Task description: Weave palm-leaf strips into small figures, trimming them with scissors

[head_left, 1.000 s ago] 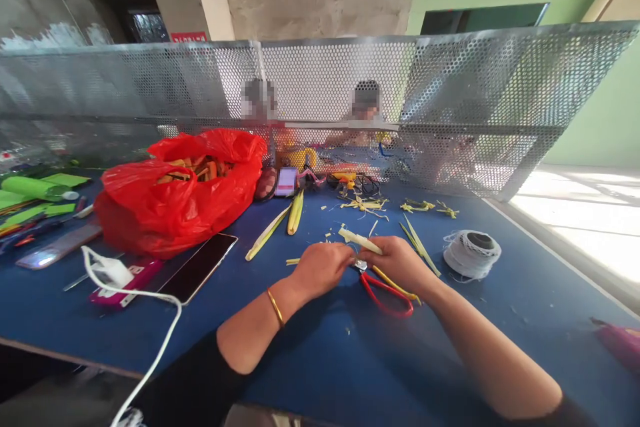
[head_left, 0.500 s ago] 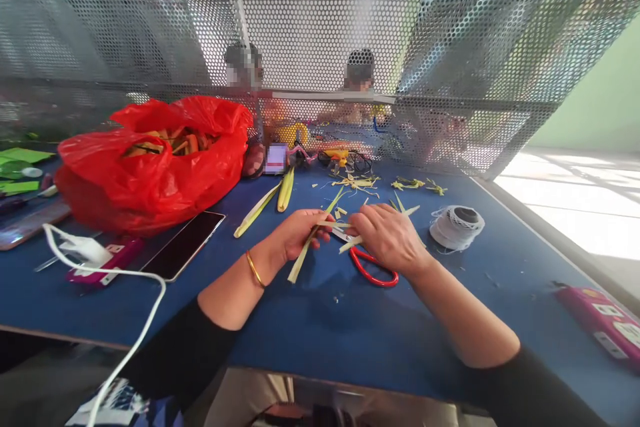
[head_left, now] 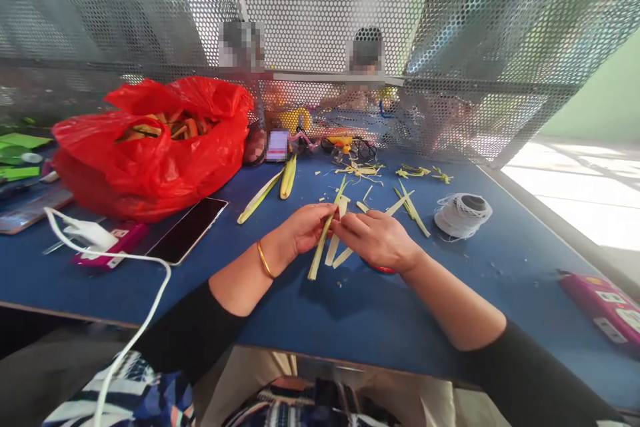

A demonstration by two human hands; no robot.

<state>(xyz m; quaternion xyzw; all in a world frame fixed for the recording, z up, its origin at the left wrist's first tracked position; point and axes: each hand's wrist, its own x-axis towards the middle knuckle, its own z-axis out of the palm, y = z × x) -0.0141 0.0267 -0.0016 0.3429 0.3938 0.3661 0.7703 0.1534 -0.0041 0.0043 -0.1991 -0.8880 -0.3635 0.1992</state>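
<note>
Between my two hands, near the middle of the blue table, are pale green leaf strips [head_left: 321, 250]. My left hand [head_left: 309, 228] pinches a long strip that slants down toward me. Close against it, my right hand [head_left: 373, 237] has its fingers bent together at the strips, and a second, wider pale strip [head_left: 332, 248] hangs between the hands. Red scissor handles [head_left: 383, 269] show only in part beneath my right hand. Two husk pieces [head_left: 289, 178] lie beyond my left hand, and cut green strips [head_left: 414, 209] lie beyond my right.
A red plastic bag [head_left: 150, 173] stands at the left, beside a dark phone [head_left: 190, 230] and a white cable [head_left: 163, 293]. White thread spool [head_left: 463, 215] and magenta power strip [head_left: 603, 307] are at right. Behind a perforated metal screen [head_left: 320, 7] sit two people.
The view has tilted down. The wide pale strip now hangs lower between my hands, my right hand has closed in on the left, and it covers more of the scissors.
</note>
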